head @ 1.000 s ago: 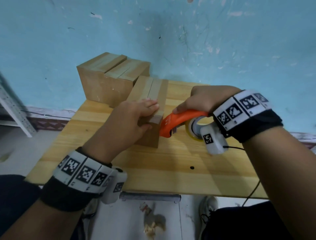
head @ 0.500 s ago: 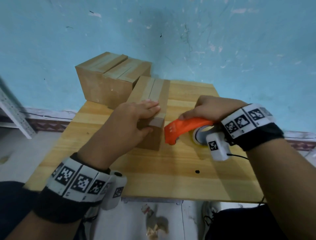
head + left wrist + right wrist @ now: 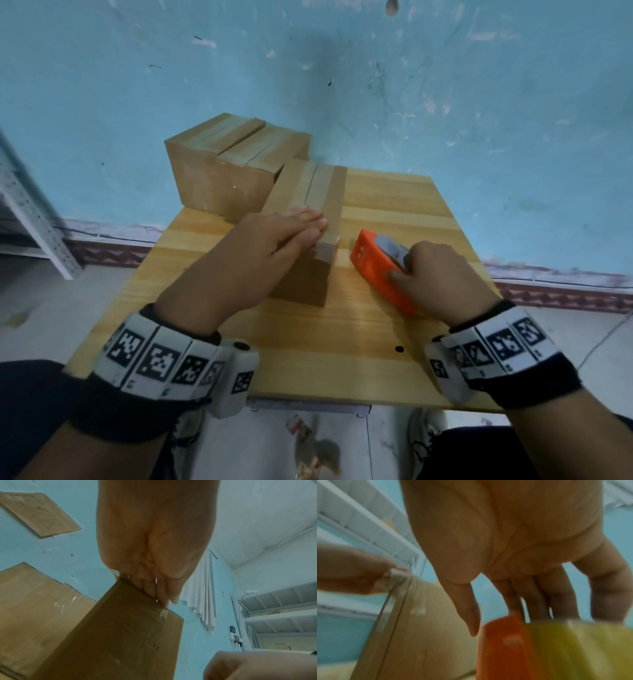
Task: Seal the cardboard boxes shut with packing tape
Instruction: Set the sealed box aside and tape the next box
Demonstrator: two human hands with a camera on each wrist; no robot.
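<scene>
Head view, near to far: both wrists wear bands w/ black-and-white marker squares. The right hand (image 3: 442,277) lies on the orange tape dispenser (image 3: 380,270), which sits on the wooden table (image 3: 342,342) just right of the near cardboard box (image 3: 308,240); the hand covers the dispenser's rear, and whether the fingers clasp it or merely rest can't be told. Right wrist view is blurred: straightish fingers (image 3: 537,601) reach the orange body, yellowish tape roll (image 3: 582,649) beside it. The left hand (image 3: 260,257) lies flat, fingers straight, pressing the near box's top by its front edge; clear tape glints there. Behind, touching it, two bigger taped boxes (image 3: 219,171) stand against the blue wall; all shut, contents unseen. Left wrist view: cardboard sheet (image 3: 39,513) w/ illegible scrawl on wall.
</scene>
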